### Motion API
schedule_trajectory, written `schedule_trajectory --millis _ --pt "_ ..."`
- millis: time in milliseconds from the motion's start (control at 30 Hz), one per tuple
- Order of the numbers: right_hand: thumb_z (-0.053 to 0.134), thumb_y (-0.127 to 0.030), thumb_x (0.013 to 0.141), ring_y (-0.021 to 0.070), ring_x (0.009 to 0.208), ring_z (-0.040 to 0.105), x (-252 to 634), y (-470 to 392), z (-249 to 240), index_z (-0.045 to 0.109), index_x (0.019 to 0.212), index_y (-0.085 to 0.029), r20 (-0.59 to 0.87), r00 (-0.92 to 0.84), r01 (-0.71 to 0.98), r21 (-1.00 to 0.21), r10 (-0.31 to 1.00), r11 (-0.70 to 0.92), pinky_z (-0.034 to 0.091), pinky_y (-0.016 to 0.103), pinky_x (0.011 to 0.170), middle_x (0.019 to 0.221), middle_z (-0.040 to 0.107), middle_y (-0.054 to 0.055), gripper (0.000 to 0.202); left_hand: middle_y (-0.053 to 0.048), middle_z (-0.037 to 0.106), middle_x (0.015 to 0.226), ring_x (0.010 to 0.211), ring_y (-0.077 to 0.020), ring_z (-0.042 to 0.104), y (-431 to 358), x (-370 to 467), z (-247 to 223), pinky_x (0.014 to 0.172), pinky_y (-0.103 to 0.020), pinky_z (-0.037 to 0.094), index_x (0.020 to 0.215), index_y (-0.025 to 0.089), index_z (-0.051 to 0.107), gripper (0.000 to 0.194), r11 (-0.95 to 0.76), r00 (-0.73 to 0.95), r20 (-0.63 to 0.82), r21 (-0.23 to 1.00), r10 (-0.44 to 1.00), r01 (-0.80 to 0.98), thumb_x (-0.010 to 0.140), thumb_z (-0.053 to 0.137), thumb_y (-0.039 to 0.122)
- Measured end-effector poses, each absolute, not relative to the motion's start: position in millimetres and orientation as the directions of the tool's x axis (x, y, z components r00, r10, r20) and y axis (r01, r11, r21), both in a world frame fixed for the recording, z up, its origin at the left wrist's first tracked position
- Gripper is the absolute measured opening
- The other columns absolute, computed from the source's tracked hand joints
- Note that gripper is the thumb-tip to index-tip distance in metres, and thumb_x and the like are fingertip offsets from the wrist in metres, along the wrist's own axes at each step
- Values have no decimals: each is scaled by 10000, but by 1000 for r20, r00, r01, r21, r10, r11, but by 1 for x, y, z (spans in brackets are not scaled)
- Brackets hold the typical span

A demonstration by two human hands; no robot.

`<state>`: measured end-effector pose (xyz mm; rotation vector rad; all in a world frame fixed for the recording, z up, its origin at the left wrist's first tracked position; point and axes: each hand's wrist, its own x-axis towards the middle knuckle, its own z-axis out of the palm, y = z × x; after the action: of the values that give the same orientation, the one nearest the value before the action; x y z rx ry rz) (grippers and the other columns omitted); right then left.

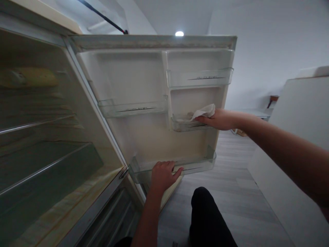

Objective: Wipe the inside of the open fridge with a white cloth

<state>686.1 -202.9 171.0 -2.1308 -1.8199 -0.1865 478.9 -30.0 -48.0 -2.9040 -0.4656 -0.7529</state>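
An open fridge door (133,75) with clear plastic bins fills the middle of the view. My right hand (217,119) is closed on a white tissue (205,111) at the middle right door bin (183,126). Part of the tissue sticks up above the fingers, and its lower end is at the bin's rim. My left hand (164,174) rests over the front wall of the bottom door bin (199,166), fingers bent over the rim and thumb out to the side.
The fridge interior (87,137) stands open on the left, with glass shelves and a yellowish roll-shaped thing (33,77) high up. Two more bins, the upper right bin (200,78) and left bin (133,109), are on the door. A white cabinet (303,137) stands right, above grey flooring (231,171).
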Motion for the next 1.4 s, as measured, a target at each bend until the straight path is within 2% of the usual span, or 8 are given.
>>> schedule_trajectory --millis 233,367,533,633,767,967,1167,1400 --pt "380 -471 1032 292 1213 607 696 -202 168 663 1247 -128 399 211 973 -170 892 -155 414 429 1118 1277 677 167 494 -29 723 766 735 -216 662 -30 476 -46 763 -379 394 769 216 618 444 -948 838 474 -17 272 317 965 502 598" --pt "276 -380 1059 262 1191 623 670 -194 167 658 1223 -108 635 209 970 -233 744 -73 444 423 1095 1227 691 160 497 -30 718 753 730 -213 656 -31 474 -44 753 -371 393 763 214 623 428 -953 842 468 1 269 304 955 529 585" --pt "482 -533 996 332 1478 360 617 -202 143 542 1466 -202 568 -231 966 230 790 117 303 536 1207 1605 385 147 578 -39 728 764 743 -227 665 -32 475 -43 755 -371 399 780 216 649 414 -953 844 461 13 276 304 953 534 575" --pt "625 -699 861 423 1456 336 609 -201 128 492 1518 -210 482 -287 924 366 828 107 262 622 1187 1589 388 183 830 -37 740 796 781 -236 680 -32 474 -43 768 -377 400 823 222 667 416 -951 841 464 13 280 309 961 514 584" --pt "585 -533 954 364 1323 485 623 -185 126 354 1578 -134 540 -200 921 389 818 -32 425 516 1067 1512 466 210 775 -33 722 754 733 -224 668 -33 473 -43 755 -377 393 799 211 653 431 -951 852 445 -2 276 309 964 513 584" --pt "376 -197 1028 328 1206 548 617 -145 109 484 1451 -109 686 -93 817 467 721 -339 460 478 971 1349 590 206 446 -42 717 755 749 -231 670 -31 477 -45 746 -378 384 792 210 650 459 -951 840 477 -30 258 309 977 481 595" --pt "407 -180 1004 342 1327 494 626 -153 95 373 1555 -210 710 -148 822 476 689 -313 409 542 1078 1546 454 180 553 -44 718 765 748 -224 659 -29 477 -48 754 -375 383 828 210 663 440 -956 839 489 -37 238 292 980 491 585" --pt "447 -205 954 367 1467 375 693 -217 86 274 1618 -182 746 119 809 310 655 -500 312 627 1182 1599 377 203 687 -47 712 761 750 -223 655 -28 483 -47 769 -374 391 819 213 655 458 -948 836 480 -29 264 317 982 471 600"
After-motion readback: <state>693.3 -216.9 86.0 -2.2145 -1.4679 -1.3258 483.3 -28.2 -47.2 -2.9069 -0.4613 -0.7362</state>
